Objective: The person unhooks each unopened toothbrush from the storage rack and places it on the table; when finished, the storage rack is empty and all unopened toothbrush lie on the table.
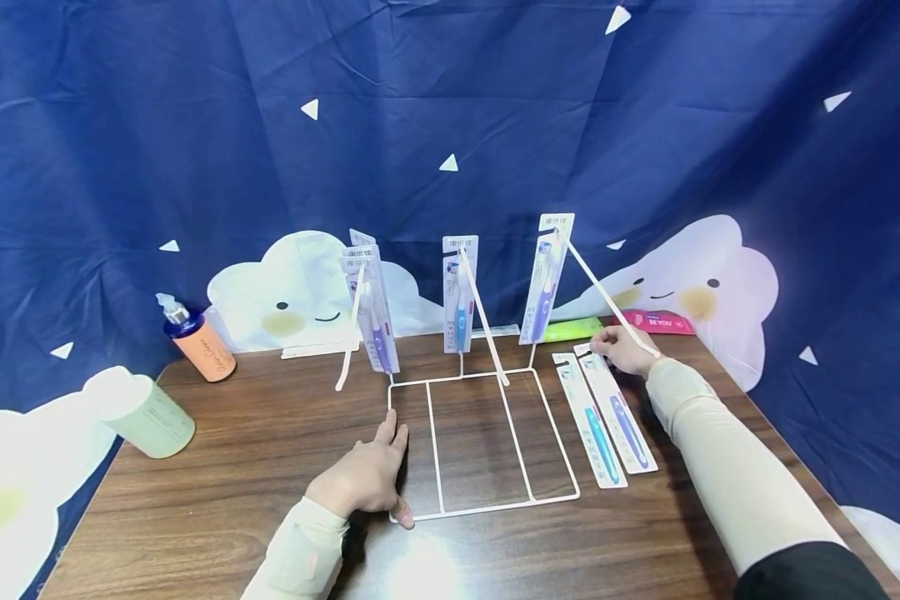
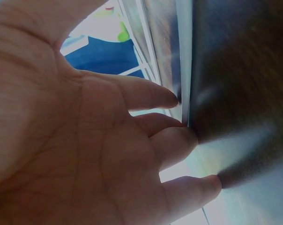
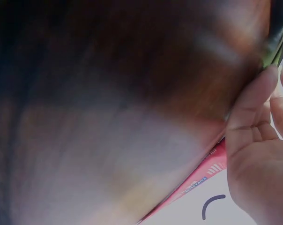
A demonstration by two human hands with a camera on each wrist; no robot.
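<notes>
White wire rack (image 1: 480,442) under the flat left hand (image 1: 367,479); right hand (image 1: 622,350) pinches a purple-toothbrush pack (image 1: 615,408); red pack (image 1: 656,321) reads "BE YOU".

Both arms wear long, close-fitting sleeves of pale cream, slightly greenish stretch fabric that run down to the wrists and end in plain cuffs. The left sleeve (image 1: 300,554) wrinkles a little at the cuff. The right sleeve (image 1: 720,467) lies smooth along the forearm, and at about five o'clock of the head view it disappears under a dark, nearly black upper garment (image 1: 810,575) at the upper arm. The bare left hand (image 1: 365,479) and bare right hand (image 1: 624,350) carry no rings, watch or gloves. The left wrist view shows the open palm with its creases.
</notes>
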